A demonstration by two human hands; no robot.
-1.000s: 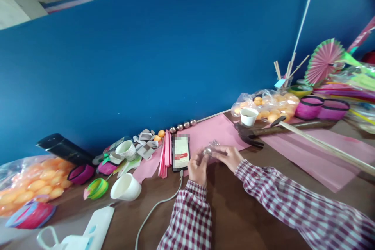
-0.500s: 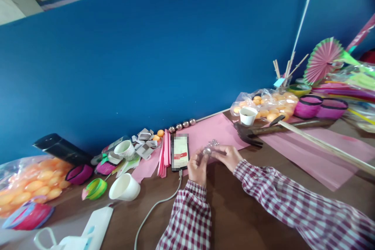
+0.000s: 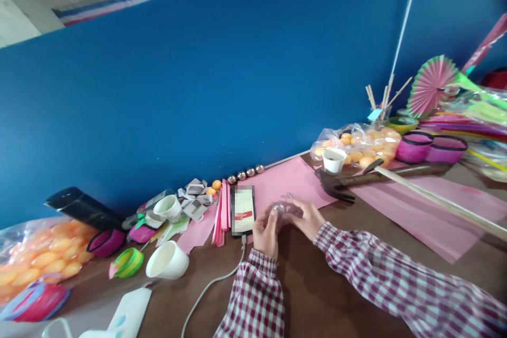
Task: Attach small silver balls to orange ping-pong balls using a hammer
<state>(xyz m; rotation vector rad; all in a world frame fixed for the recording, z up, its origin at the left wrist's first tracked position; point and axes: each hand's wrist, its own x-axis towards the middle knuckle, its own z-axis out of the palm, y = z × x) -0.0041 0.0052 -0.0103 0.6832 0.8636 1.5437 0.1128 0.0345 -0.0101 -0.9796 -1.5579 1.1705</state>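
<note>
So, a shiny ball is pinched in the left hand, thumb pressed on top, probably so it can't roll off while it's being handled. The right hand is held right beside it, thumb and index finger spread a bit; whether the ball is touched by those fingertips can't be told. A tiny clear bit can be made out by that index finger, too small to identify.

All this is done over the near edge of a pink sheet, maybe used to make little things easier to spot. Just left of the hands, a phone is laid face up, likely for easy viewing, with a cable plugged into its near end. Farther back, four shiny balls are lined up along the blue wall, pretty much parked there, it seems. Off to the right, a hammer is left lying partly on the sheet.
</note>
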